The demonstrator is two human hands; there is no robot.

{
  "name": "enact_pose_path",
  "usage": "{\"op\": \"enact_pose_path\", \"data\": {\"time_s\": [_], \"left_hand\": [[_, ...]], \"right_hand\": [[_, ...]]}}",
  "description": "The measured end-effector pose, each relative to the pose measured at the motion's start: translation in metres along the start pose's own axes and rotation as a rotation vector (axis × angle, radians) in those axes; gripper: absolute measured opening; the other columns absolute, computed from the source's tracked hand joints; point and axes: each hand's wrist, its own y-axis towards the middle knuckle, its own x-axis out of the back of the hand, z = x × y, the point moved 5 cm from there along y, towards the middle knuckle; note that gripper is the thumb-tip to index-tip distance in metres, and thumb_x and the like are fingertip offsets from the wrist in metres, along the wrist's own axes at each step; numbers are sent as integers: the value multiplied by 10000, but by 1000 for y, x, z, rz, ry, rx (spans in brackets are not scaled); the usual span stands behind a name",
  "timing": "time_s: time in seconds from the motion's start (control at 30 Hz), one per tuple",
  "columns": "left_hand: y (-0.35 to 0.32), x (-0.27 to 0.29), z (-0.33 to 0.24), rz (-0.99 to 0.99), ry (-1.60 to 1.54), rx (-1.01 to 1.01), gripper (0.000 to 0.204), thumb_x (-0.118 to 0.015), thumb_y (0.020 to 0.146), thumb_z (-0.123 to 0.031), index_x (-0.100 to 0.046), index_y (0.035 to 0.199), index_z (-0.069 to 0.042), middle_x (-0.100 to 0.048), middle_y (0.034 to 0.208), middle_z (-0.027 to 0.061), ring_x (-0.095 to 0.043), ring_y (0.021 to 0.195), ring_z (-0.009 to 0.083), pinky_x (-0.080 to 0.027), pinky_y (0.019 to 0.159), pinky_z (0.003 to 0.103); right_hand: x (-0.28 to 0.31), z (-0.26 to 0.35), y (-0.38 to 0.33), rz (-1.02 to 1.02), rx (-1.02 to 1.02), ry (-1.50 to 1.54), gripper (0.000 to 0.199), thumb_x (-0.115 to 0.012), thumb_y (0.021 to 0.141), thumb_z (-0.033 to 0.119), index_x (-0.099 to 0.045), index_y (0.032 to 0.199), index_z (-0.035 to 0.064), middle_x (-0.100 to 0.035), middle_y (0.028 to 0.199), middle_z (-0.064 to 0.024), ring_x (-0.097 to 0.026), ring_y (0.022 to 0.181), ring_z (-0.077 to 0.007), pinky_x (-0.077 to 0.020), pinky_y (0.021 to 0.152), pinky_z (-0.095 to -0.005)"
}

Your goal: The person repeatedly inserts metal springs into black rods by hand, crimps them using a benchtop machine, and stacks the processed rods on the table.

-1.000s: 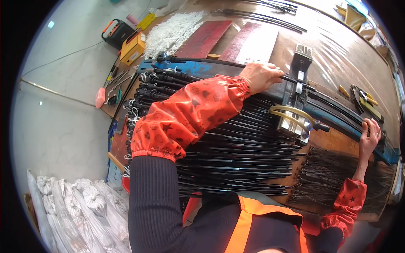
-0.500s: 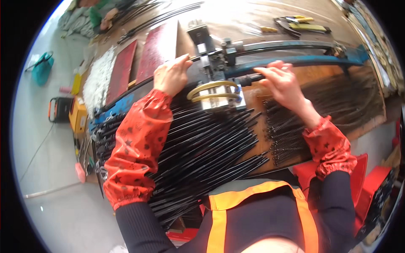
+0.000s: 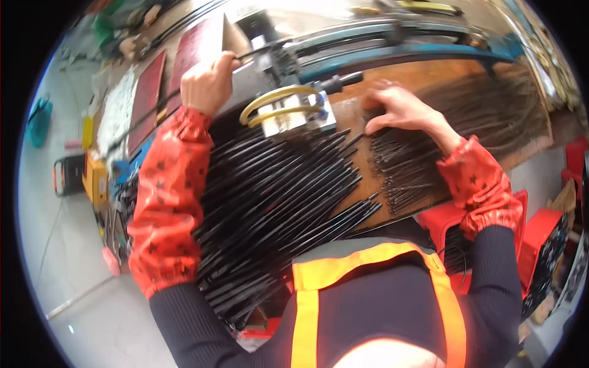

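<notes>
My left hand [image 3: 207, 84] is closed on a long thin black rod [image 3: 140, 118] that slants up from the lower left towards a small metal clamping machine [image 3: 283, 113]. A black handle [image 3: 345, 81] sticks out of the machine's right side, and yellow tubes [image 3: 279, 98] loop over its front. My right hand [image 3: 399, 107] is apart from that handle, with thumb and fingers curved and spread. It hovers over the left edge of a heap of thin dark rods with coiled spring ends [image 3: 402, 178]. Nothing shows between its fingers, though they are slightly blurred.
A thick pile of black rods [image 3: 282, 190] covers the bench between me and the machine. Behind runs a blue rail [image 3: 417, 55]. Red boards [image 3: 147, 98] and white material [image 3: 118, 110] are at the left. Red bins [image 3: 442, 221] stand beside my right elbow.
My right hand has let go of the black handle and moved down towards the spring-ended rods. My left hand has shifted left with the rod. The whole view has shifted a little.
</notes>
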Motion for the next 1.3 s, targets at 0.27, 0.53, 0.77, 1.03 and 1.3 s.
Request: {"op": "enact_pose_path", "data": {"time_s": [0.27,0.53,0.77,1.03,1.3], "left_hand": [[-58,23,39,32,127,16,68,-651,921,-228,-698,932,-180,-651,919,20,-636,880,246,-472,752,391],[-103,54,-61,570,-288,224,193,-718,899,-257,-654,937,-78,-622,933,106,-609,888,304,-512,783,401],[-111,61,-79,492,-238,142,208,-751,864,-198,-623,949,-57,-598,934,93,-585,898,309,-517,808,392],[-116,67,-88,375,-387,162,182,-711,901,-150,-592,987,-42,-562,819,112,-595,782,311,-509,688,396],[-63,80,-156,418,-443,99,181,-725,890,-140,-680,1050,-68,-567,736,86,-609,686,285,-498,577,391]], "right_hand": [[-7,-1,1,73,-118,157,261,-755,872,190,-613,798,-15,-577,681,-117,-545,628,-221,-438,602,-370],[0,3,4,71,-327,37,284,-775,850,232,-619,849,-5,-677,803,-166,-659,747,-330,-506,695,-403],[1,10,-3,-3,-298,12,258,-764,870,218,-649,851,-11,-644,696,-133,-604,614,-233,-465,603,-351],[8,13,-16,57,-351,91,212,-732,905,212,-702,908,2,-683,755,-126,-643,667,-203,-484,631,-334],[5,36,-27,76,35,248,167,-778,825,198,-730,874,46,-685,786,-99,-666,741,-282,-510,664,-372]]}}
